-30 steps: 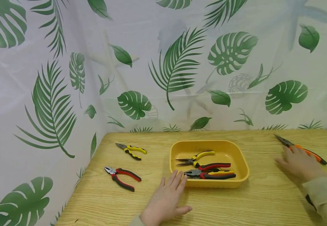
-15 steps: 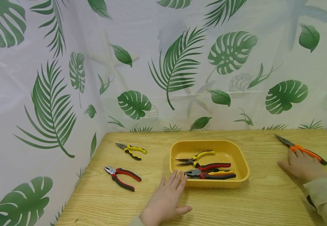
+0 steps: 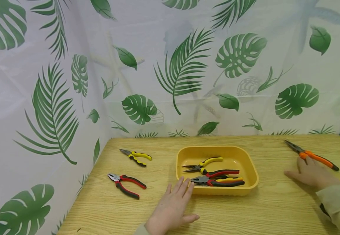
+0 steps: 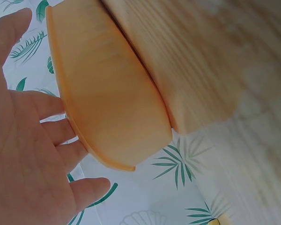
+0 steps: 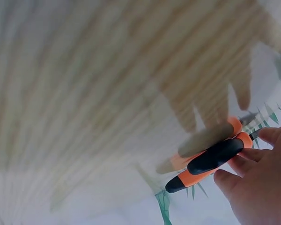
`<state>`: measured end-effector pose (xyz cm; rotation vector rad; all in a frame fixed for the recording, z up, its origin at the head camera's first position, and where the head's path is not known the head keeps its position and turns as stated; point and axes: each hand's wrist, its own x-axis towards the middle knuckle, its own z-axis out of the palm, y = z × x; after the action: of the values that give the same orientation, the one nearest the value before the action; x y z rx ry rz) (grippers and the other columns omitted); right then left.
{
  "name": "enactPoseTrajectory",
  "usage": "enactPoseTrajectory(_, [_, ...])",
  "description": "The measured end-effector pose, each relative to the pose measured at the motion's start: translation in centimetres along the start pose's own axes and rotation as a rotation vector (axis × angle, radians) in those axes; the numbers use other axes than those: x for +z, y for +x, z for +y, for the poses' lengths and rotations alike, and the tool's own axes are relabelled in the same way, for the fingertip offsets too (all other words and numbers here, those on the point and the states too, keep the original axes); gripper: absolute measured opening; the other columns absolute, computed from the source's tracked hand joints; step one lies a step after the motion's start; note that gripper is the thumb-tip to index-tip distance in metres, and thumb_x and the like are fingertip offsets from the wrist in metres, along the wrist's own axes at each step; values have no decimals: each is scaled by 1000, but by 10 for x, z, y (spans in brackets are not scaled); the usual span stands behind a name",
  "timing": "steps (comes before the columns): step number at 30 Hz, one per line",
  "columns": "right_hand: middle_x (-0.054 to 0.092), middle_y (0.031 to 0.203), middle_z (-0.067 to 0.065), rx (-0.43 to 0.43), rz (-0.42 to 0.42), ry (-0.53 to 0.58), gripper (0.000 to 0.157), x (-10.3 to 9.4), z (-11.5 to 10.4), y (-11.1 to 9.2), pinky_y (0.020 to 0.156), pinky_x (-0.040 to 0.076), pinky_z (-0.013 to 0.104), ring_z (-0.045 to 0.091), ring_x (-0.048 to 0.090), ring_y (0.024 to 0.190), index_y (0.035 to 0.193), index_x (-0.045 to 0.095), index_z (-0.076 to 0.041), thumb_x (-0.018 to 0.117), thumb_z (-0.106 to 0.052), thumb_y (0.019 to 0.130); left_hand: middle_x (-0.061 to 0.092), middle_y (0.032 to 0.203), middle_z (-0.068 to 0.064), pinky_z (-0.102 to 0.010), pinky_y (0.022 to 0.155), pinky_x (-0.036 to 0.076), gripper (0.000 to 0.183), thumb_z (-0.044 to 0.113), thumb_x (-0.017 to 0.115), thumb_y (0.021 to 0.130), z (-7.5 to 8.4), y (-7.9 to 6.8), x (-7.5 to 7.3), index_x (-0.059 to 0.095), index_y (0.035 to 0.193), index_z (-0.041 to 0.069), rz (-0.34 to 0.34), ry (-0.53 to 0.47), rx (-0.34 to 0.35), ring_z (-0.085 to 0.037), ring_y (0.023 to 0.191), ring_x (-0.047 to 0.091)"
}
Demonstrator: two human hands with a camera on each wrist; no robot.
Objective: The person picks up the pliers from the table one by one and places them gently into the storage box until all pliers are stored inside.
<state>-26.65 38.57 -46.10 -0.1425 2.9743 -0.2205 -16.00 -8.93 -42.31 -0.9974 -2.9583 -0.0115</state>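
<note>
My left hand (image 3: pixel 172 207) has its fingers spread, fingertips right at the front left rim of a yellow tray (image 3: pixel 219 191). In the left wrist view the fingers overlap the rim of the tray (image 4: pixel 107 84). On the right, needle-nose pliers with orange and black handles (image 3: pixel 321 159) lie slantwise on the table. My right hand (image 3: pixel 314 173) is just in front of them, fingertips at the handles near the pivot and thumb out to the left. In the right wrist view, the fingers reach beside the pliers (image 5: pixel 215 157) without curling round them.
Inside the tray are yellow-handled needle-nose pliers (image 3: pixel 212 160) and red-and-black combination pliers (image 3: pixel 227 183), partly over another yellow-handled tool. Left on the wooden table (image 3: pixel 164 156) lie yellow-and-black needle-nose pliers (image 3: pixel 140 155) and red-and-black combination pliers (image 3: pixel 131 178). A leaf-patterned sheet (image 3: pixel 187 107) hangs behind.
My right hand has drawn back slightly toward me, uncovering more of the orange handles. The left hand, tray and pliers have stayed in place.
</note>
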Motion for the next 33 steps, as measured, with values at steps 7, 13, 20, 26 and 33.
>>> enactPoseTrajectory(7, [15, 118, 53, -16, -2, -6, 105, 2, -4, -6, 82, 21, 67, 63, 17, 106, 121, 24, 27, 39, -68, 79, 15, 146, -8, -49, 97, 27, 85, 66, 38, 80, 0, 0, 0, 19, 142, 11, -1, 7, 6, -23, 133, 9])
enactPoseTrajectory(13, [18, 116, 52, -57, 9, -21, 98, 0, -10, -11, 79, 24, 67, 62, 19, 105, 119, 29, 25, 41, -65, 80, 15, 146, -8, -49, 96, 27, 85, 66, 39, 80, 1, 0, 0, 20, 142, 11, 1, -1, 3, -23, 133, 8])
enactPoseTrajectory(20, [20, 116, 52, -82, 5, -26, 97, 2, -15, -16, 79, 26, 67, 63, 22, 103, 121, 30, 23, 43, -65, 79, 16, 146, -9, -49, 96, 27, 85, 66, 39, 80, 1, 0, -1, 20, 142, 11, 1, 4, -1, -23, 133, 9])
enactPoseTrajectory(26, [24, 117, 49, -155, 41, -57, 89, 4, -21, -23, 78, 26, 67, 61, 25, 104, 121, 33, 20, 48, -58, 81, 17, 145, -9, -49, 96, 28, 85, 66, 40, 80, 1, 0, 0, 20, 142, 11, 6, 14, 0, -23, 133, 9])
enactPoseTrajectory(33, [23, 120, 47, -168, 25, -67, 93, 7, -30, -31, 82, 22, 67, 59, 24, 108, 123, 31, 19, 46, -62, 80, 16, 146, -8, -49, 97, 26, 86, 66, 41, 79, 1, 1, 0, 19, 142, 11, -8, 8, -11, -23, 133, 8])
